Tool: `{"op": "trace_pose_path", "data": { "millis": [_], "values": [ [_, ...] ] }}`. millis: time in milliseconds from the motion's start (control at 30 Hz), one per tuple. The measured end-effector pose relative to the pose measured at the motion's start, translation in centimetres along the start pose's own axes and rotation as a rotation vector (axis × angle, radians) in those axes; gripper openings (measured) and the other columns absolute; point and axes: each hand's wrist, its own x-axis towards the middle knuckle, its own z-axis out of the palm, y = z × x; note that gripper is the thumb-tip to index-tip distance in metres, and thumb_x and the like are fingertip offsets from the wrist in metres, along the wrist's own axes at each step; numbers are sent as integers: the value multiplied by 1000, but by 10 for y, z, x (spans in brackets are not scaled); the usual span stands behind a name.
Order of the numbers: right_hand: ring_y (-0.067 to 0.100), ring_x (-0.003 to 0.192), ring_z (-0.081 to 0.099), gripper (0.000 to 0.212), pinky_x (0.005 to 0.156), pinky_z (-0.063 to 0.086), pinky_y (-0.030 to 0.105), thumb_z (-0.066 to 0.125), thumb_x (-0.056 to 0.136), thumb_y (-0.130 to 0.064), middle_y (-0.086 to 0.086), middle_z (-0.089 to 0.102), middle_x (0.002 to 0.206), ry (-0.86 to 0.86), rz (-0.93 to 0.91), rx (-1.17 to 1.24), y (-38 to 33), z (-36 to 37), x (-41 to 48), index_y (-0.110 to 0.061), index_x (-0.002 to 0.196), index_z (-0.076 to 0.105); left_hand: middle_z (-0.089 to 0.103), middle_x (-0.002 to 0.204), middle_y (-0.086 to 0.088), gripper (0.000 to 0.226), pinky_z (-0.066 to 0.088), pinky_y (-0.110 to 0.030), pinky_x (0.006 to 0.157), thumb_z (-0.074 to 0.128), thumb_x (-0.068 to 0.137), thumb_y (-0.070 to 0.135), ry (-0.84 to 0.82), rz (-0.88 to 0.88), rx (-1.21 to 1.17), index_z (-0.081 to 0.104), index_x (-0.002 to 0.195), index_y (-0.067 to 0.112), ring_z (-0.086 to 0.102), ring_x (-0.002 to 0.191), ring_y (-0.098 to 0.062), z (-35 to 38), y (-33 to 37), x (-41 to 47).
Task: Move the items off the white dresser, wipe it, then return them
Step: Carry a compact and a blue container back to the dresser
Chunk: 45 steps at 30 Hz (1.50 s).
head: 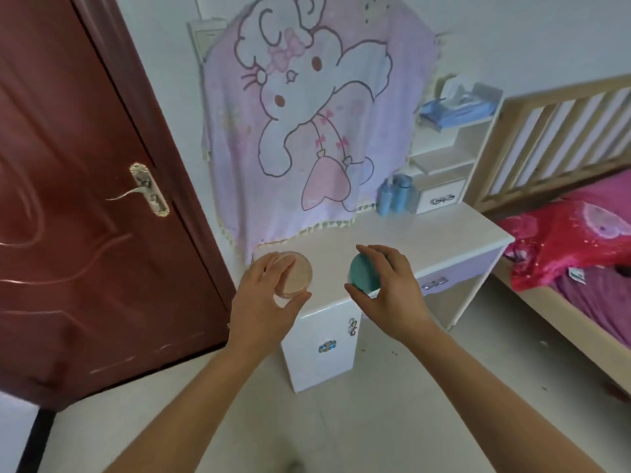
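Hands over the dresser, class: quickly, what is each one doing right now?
Left hand: fingers closed around a round pink container.
Right hand: fingers closed around a round teal container.

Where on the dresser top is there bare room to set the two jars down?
The dresser top is bare from the blanket hem to its right end. The back corner is crowded by blue bottles and a small drawer box.

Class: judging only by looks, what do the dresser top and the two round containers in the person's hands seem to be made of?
Dresser top: probably painted or laminated board; smooth white with a soft sheen. Pink container in the left hand: likely translucent plastic, light passes through. Teal container in the right hand: likely opaque plastic, evenly coloured, matte.
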Motion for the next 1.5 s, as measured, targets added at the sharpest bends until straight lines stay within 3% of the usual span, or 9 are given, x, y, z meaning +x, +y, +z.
{"op": "trace_pose_path", "data": {
  "millis": [233,433,567,700,867,967,1100,1233,1500],
  "values": [
    [22,114,49,69,93,48,31,81,79,-34,7,53,130,-16,81,-97,108,22,91,-17,139,51,50,136,8,61,41,-25,96,79,77,38,-94,-1,-89,54,131,28,47,123,-15,116,-20,119],
    [22,113,49,73,93,48,32,82,77,-35,6,54,130,-11,189,-164,187,19,187,-18,140,49,53,136,5,64,50,-31,96,80,75,37,-198,27,-160,53,132,24,51,120,-17,191,-18,238],
    [21,110,50,70,91,46,30,82,77,-36,4,55,129,36,281,-166,235,11,227,-19,137,50,54,127,12,61,48,-23,90,83,73,33,-268,29,-218,52,126,27,52,112,-11,235,-14,298],
    [20,101,53,59,83,44,25,84,75,-36,3,56,119,26,338,-170,293,10,251,-14,120,52,54,124,12,62,43,-13,86,83,73,32,-348,1,-226,51,125,26,52,106,-7,293,-12,336],
    [23,98,53,54,81,51,34,85,72,-35,4,56,116,-132,358,-155,388,30,274,-16,110,51,47,124,17,71,45,-23,90,81,75,35,-416,-178,-207,43,135,26,52,107,-7,377,-11,360],
    [23,100,51,54,81,45,30,85,72,-35,3,55,117,-265,356,-104,444,48,292,-16,111,52,41,123,12,84,43,-24,92,79,76,36,-469,-281,-144,34,145,21,47,105,-5,423,-9,367],
    [24,102,51,54,80,45,32,84,73,-34,3,53,117,-450,333,-61,507,71,319,-17,111,50,45,117,6,66,49,-26,83,82,68,37,-445,-447,-88,51,124,21,56,93,-11,480,-4,374],
    [26,106,52,52,82,48,37,81,75,-32,4,52,118,-611,273,-69,545,91,339,-18,111,48,46,128,-5,75,41,-22,88,85,64,22,-427,-588,-85,51,131,19,53,110,-20,523,0,378],
    [27,105,56,51,74,51,36,83,74,-28,5,54,119,-637,194,-80,575,125,340,-15,111,50,51,130,-1,80,41,-23,85,84,66,19,-406,-736,-27,47,137,22,57,111,-22,575,-11,382]
  ]
}}
